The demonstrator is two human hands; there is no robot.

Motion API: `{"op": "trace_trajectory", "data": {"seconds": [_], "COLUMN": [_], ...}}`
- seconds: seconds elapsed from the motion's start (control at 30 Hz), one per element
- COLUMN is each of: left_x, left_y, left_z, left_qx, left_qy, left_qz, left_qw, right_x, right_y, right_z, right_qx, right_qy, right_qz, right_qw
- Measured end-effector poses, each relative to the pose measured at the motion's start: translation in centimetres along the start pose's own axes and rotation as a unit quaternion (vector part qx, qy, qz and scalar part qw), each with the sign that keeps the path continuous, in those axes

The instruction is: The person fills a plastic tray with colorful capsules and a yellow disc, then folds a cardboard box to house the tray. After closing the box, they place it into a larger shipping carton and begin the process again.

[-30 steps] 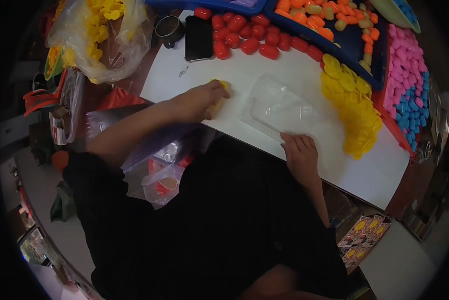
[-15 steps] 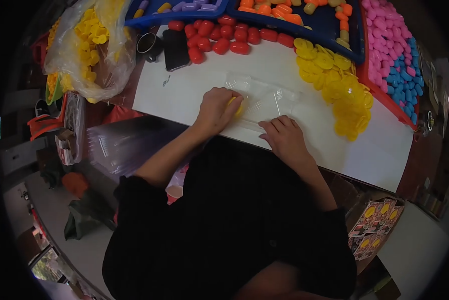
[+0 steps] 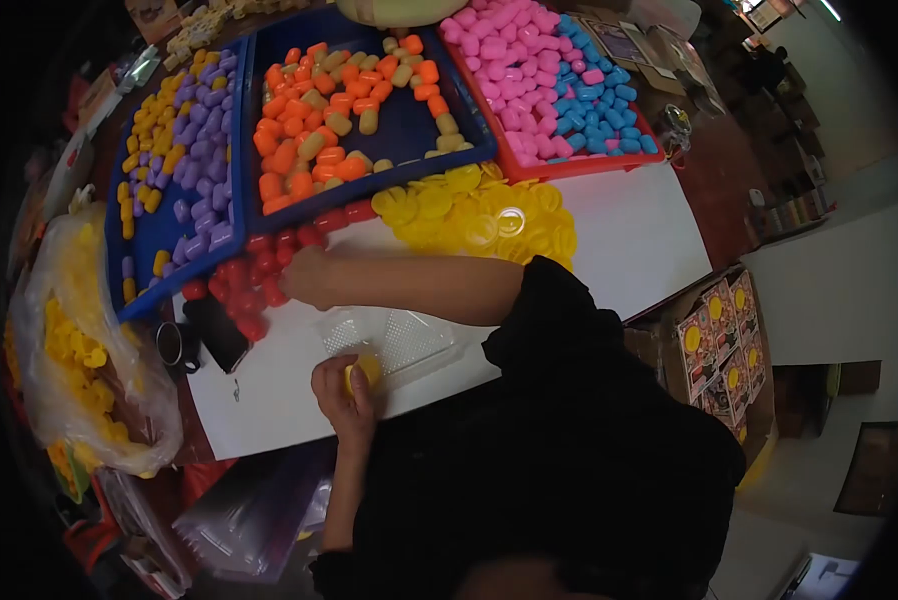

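Observation:
My left hand is closed around a yellow plastic piece, partly covered by the fingers, at the near left end of a clear plastic tray. The tray lies on the white tabletop and has dimpled hollows. Beyond it, my right arm stretches across to the left, and my right hand is at the pile of red plastic capsule-shaped pieces. Its fingers are blurred and partly hidden, so whether they grip a piece does not show.
Yellow discs are heaped behind my right arm. Blue trays of orange, tan, purple and yellow pieces stand at the back; a red tray holds pink and blue ones. A phone, a mug and a plastic bag are left.
My right hand has left the clear tray and reached across to the red pieces. The left hand still holds the yellow piece beside the tray. The camera view has turned.

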State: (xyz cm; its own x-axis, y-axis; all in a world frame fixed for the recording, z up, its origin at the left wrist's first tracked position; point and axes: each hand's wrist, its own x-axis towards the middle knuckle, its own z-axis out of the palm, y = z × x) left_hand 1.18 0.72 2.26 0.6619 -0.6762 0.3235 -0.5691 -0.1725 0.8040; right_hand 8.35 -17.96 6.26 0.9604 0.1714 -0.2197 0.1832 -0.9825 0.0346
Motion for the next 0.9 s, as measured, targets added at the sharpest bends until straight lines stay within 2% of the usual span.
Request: {"op": "trace_trajectory", "data": {"seconds": [0.07,0.13,0.2,0.27,0.33,0.43,0.5,0.57,0.63,0.73,0.8,0.83,0.9], "left_x": [0.4,0.7,0.5,0.7,0.8,1.1,1.0,1.2,1.1,0.4,0.3,0.3,0.4], "left_y": [0.0,-0.1,-0.2,-0.4,-0.5,-0.4,-0.3,0.2,0.3,-0.1,-0.3,-0.3,-0.2], "left_z": [0.0,-0.2,-0.6,-0.7,-0.9,-1.2,-1.3,-1.5,-1.4,-1.4,-1.5,-1.2,-1.1], "left_qx": [-0.001,-0.008,-0.006,-0.004,-0.005,0.004,0.015,0.027,0.032,0.03,0.043,0.041,0.04], "left_qy": [-0.015,-0.028,-0.045,-0.054,-0.075,-0.097,-0.11,-0.113,-0.12,-0.109,-0.111,-0.115,-0.099], "left_qz": [-0.015,-0.016,-0.03,-0.028,-0.023,-0.035,-0.035,-0.039,-0.039,-0.049,-0.058,-0.061,-0.049], "left_qw": [1.0,0.999,0.999,0.998,0.997,0.995,0.993,0.992,0.991,0.992,0.991,0.991,0.993], "right_x": [-4.1,-8.7,-14.8,-20.6,-25.7,-28.8,-28.2,-27.1,-27.1,-28.7,-31.7,-33.2,-35.7], "right_y": [1.9,5.6,10.8,17.5,24.7,34.0,37.8,40.6,41.9,42.5,41.7,41.8,41.1], "right_z": [-2.3,-2.6,-2.8,-2.5,-0.5,3.0,4.5,6.9,7.8,7.3,6.6,7.0,7.9], "right_qx": [0.199,0.28,0.246,0.198,0.067,0.014,-0.07,-0.082,-0.1,-0.053,-0.029,-0.028,-0.017], "right_qy": [0.038,0.192,0.323,0.346,0.328,0.313,0.245,0.22,0.19,0.161,0.276,0.272,0.226], "right_qz": [0.029,0.09,0.234,0.407,0.495,0.486,0.468,0.444,0.425,0.399,0.412,0.414,0.485], "right_qw": [0.979,0.936,0.884,0.822,0.802,0.816,0.846,0.865,0.879,0.901,0.868,0.868,0.845]}}
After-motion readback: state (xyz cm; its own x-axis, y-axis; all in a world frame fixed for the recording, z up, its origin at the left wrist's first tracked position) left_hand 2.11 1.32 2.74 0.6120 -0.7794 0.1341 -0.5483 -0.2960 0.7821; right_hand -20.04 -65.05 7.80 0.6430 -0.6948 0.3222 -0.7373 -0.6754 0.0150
